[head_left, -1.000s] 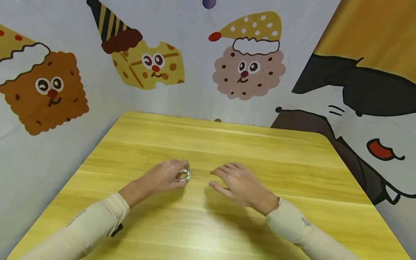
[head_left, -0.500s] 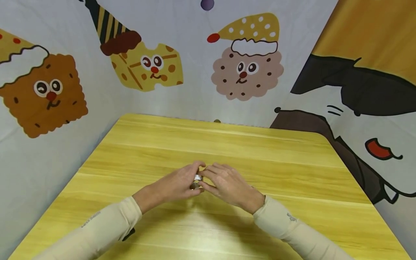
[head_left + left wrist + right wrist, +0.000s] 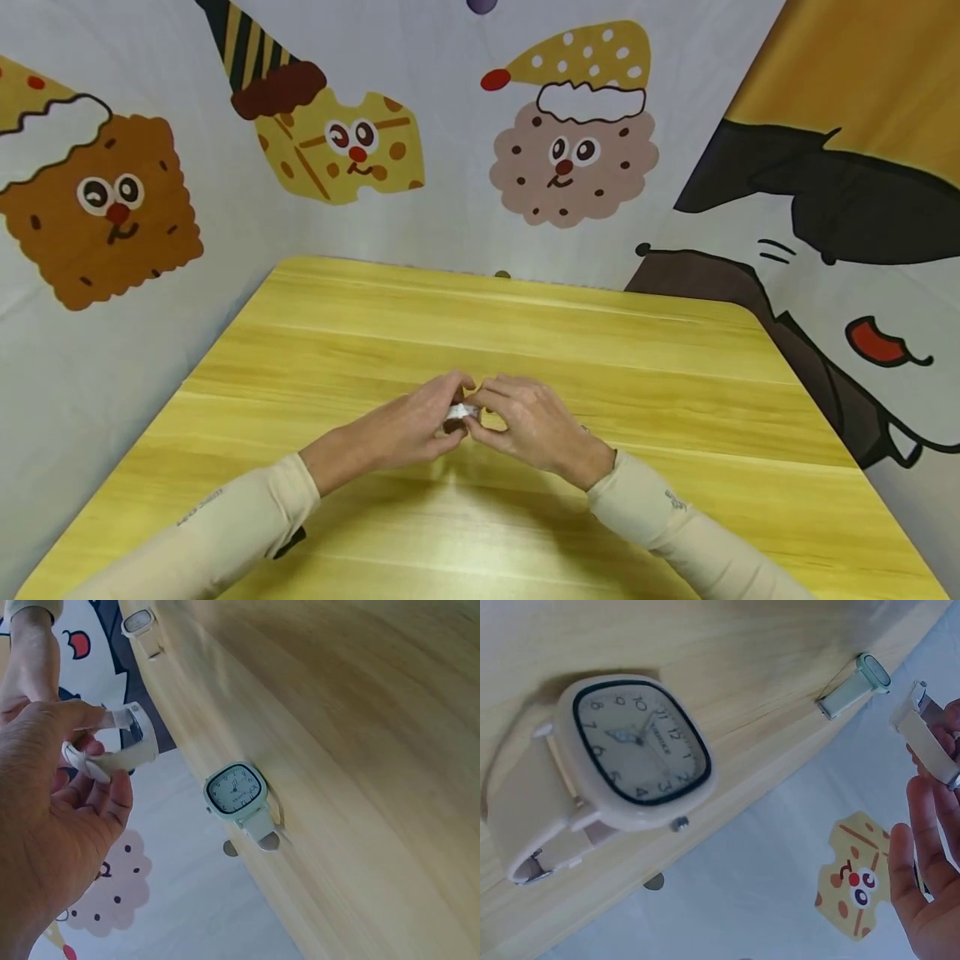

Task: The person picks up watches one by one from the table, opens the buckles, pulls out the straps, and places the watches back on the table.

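Observation:
A white wristwatch (image 3: 459,412) is up off the table between both hands, near the middle in the head view. My left hand (image 3: 412,423) grips it from the left, thumb and fingers round its looped strap. From the right, the thumb and index finger of my right hand (image 3: 534,425) pinch its edge. The left wrist view shows the held watch (image 3: 124,746) edge-on, its dial turned away. A mint-green watch (image 3: 236,789) lies on the table close by. Large in the right wrist view is a pale pink watch (image 3: 634,746), standing on its strap loop.
The wooden table (image 3: 480,333) has a far edge that meets a white cloth backdrop (image 3: 450,233) with cartoon prints. In the head view the hands mostly hide the two watches lying on the table.
My left hand has carried the watch right, to the middle. My right hand has come in from the right and now pinches it. The watch has turned from ring-like to edge-on.

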Available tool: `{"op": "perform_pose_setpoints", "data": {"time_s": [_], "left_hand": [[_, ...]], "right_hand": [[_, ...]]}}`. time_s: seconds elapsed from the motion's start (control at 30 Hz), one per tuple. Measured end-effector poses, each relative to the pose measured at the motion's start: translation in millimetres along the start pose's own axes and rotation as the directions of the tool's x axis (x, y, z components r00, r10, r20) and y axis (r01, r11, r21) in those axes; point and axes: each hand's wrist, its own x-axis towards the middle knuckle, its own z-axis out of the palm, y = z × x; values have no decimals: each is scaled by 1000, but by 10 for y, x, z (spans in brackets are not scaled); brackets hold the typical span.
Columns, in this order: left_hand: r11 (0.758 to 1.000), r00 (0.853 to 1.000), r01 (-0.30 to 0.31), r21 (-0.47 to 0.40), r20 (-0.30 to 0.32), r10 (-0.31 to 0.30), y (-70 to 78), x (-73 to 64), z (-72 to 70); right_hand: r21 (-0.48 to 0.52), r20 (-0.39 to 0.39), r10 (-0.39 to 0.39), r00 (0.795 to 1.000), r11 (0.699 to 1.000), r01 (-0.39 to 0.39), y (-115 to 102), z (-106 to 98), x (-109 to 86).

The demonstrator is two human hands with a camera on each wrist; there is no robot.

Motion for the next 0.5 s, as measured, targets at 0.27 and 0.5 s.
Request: {"op": "perform_pose_setpoints", "data": {"time_s": [0.27,0.5], "left_hand": [[998,999,35,42,-7,-35,-5,-53,-56],[996,998,57,75,-4,-57,-27,-86,-41]], "right_hand": [[22,20,17,1000,1000,-18,-15,-24,-22],[28,39,21,999,999,-23,-12,-16,-40]]}}
